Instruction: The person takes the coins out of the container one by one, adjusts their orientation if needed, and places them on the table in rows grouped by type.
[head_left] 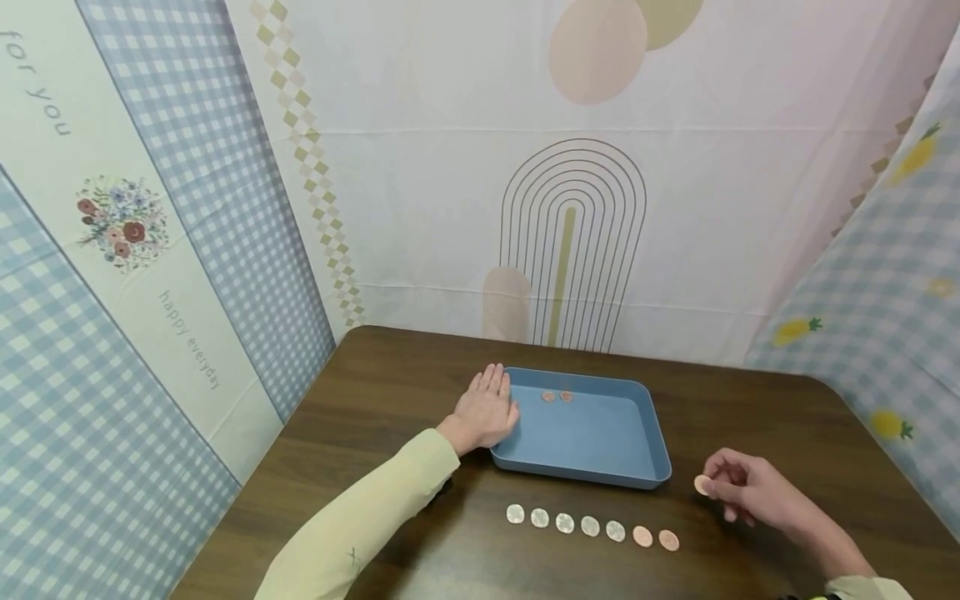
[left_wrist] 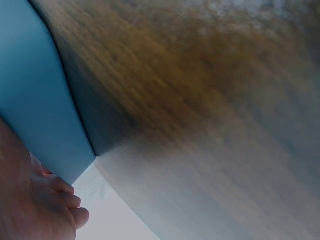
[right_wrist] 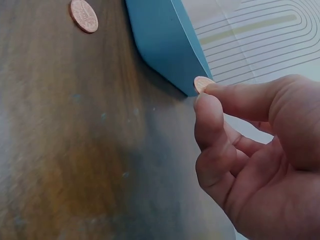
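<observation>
My right hand [head_left: 753, 487] pinches a copper coin [right_wrist: 202, 84] between thumb and index finger, to the right of the blue tray [head_left: 585, 475]. The other fingers of that hand are curled in. At the tray's left side lies my left hand [head_left: 483, 412], its fingers straight and pointing away along the rim. Two copper coins [head_left: 567, 397] lie inside the tray near its far wall. In front of the tray runs a row of coins: several silver coins [head_left: 565, 523] on the left, then two copper coins [head_left: 642, 536] at the right end.
The brown wooden table [head_left: 405, 375] has rounded far corners. Behind it hangs a pale printed cloth [head_left: 420, 208], with a blue checked cloth [head_left: 247, 167] on the left and another checked cloth [head_left: 862, 317] with pineapples on the right.
</observation>
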